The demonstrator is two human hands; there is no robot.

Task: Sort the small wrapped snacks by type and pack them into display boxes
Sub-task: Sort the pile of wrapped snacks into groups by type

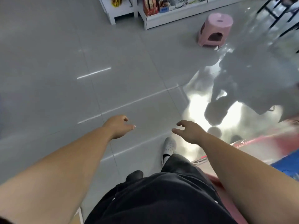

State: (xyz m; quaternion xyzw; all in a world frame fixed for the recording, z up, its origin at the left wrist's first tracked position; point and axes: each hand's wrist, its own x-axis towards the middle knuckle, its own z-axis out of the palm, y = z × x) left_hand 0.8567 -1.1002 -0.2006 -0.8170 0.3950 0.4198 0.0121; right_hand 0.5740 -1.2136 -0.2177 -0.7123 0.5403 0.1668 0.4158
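Stretching both bare arms forward and down, the person stands over a glossy grey tiled floor (64, 54). The left hand (119, 126) hangs palm down with the thumb jutting toward the other hand and the fingers loosely curled; it holds nothing. The right hand (190, 131) mirrors it, thumb pointing inward and fingers slack and bent, also empty. The two hands are near each other but apart, touching nothing. Below them are loose black trousers (161, 199) and a white perforated shoe (169, 146). The tiles are smooth and shiny, with bright glare to the right. Well away, at the far side, a low white shelf (169, 18) carries red packets (151, 5) and other packaged goods, too blurred to tell whether they are the snacks. A round-topped pink plastic stool (215, 29) stands just in front of it. At the right edge lies something red and blue (258, 143), smeared beyond telling.
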